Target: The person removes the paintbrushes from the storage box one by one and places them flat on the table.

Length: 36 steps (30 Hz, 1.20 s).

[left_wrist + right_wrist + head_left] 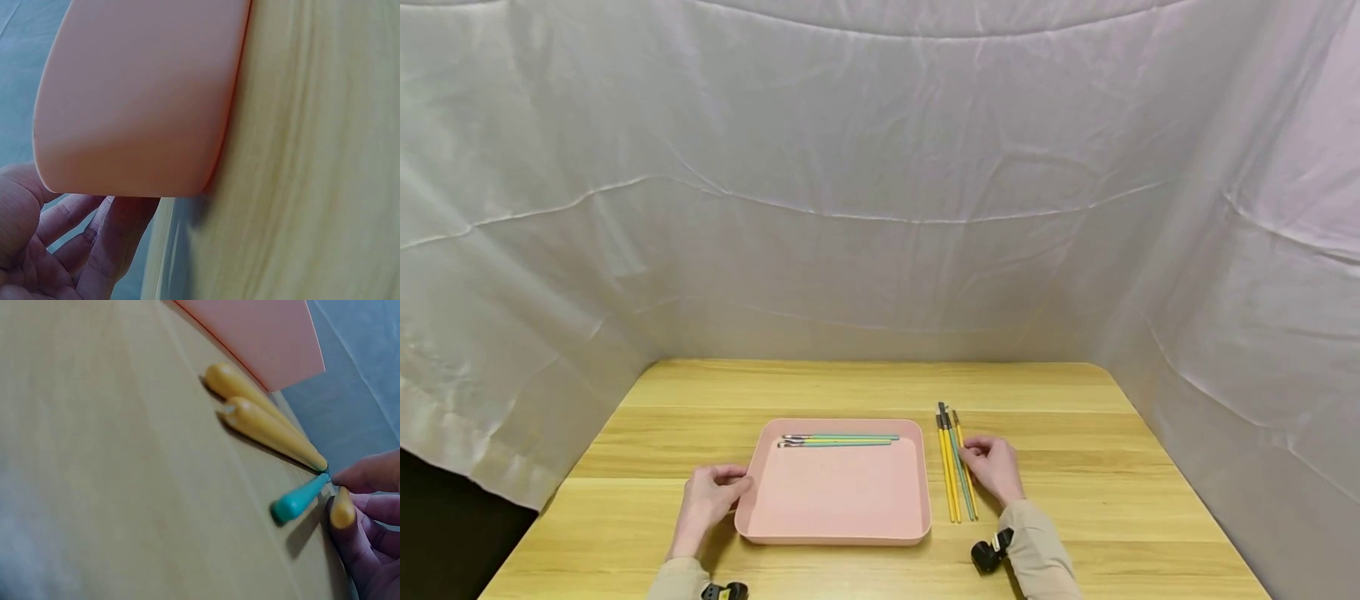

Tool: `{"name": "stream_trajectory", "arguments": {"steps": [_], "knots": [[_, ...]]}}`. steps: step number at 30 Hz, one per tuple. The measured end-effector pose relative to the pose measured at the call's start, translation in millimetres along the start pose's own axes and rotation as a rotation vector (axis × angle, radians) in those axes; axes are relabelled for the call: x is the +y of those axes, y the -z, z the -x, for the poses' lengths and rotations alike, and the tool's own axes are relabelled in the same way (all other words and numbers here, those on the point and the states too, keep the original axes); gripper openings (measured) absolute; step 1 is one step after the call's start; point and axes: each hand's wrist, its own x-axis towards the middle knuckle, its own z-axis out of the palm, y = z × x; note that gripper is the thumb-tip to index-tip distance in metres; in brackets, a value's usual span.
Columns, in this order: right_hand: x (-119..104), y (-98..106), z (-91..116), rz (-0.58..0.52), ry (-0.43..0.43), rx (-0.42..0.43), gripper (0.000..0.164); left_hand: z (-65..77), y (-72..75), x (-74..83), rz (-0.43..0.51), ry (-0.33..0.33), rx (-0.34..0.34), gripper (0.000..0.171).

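Observation:
A pink tray [831, 533] lies on the table, with several thin teal and yellow paintbrushes [842, 440] side by side near its far wall. At the tray's left wall, my left hand [707, 498] grips the rim between thumb and fingers; some fingertips are hidden behind the wall in the left wrist view. To the right of the tray, two yellow paintbrushes [950, 475] and a teal paintbrush [297, 503] lie with bristles pointing away. My right hand [994, 467] pinches the rightmost yellow paintbrush [342, 509] between thumb and fingers, beside the teal one.
The wooden table [1120, 500] extends to both sides and behind the tray. Pale grey cloth [880, 275] hangs along the back and both sides. A small black wrist camera [985, 557] sits on the right sleeve, close over the table.

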Motion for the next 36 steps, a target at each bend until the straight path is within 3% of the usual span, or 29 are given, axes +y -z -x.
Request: {"name": "stream_trajectory", "arguments": {"steps": [36], "knots": [[-3.2,-6.7,3.7,-0.016,0.02,-0.003,0.019,-1.0,3.6,-2.1,-0.023,-0.007,0.003,0.03]]}}
